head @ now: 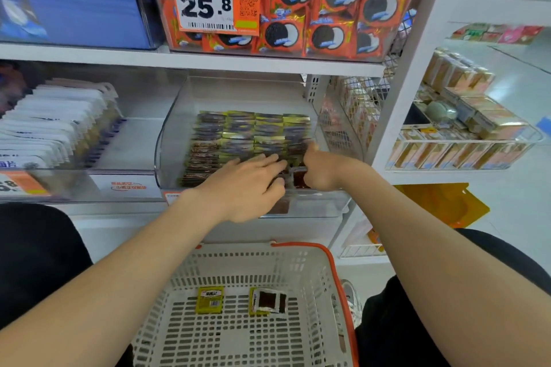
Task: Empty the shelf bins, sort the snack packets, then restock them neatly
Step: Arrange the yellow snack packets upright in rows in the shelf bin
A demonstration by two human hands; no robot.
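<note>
A clear plastic shelf bin (pixel 176 116) holds neat rows of small yellow-green and dark snack packets (pixel 253 134). My left hand (pixel 247 188) lies on the front packets with its fingers stretched out flat. Beside it, at the bin's front right, my right hand (pixel 320 170) is curled among the packets; what its fingers hold is hidden. Below, a white basket (pixel 298 265) with an orange rim holds a yellow packet (pixel 209 300) and a second packet (pixel 268 302) showing its dark contents.
The shelf above carries a bin of orange cookie packets (pixel 328 9) with a 25.8 price tag (pixel 213 0). White packs (pixel 53 125) fill the bin to the left. A wire basket of boxed goods (pixel 462 134) stands at the right.
</note>
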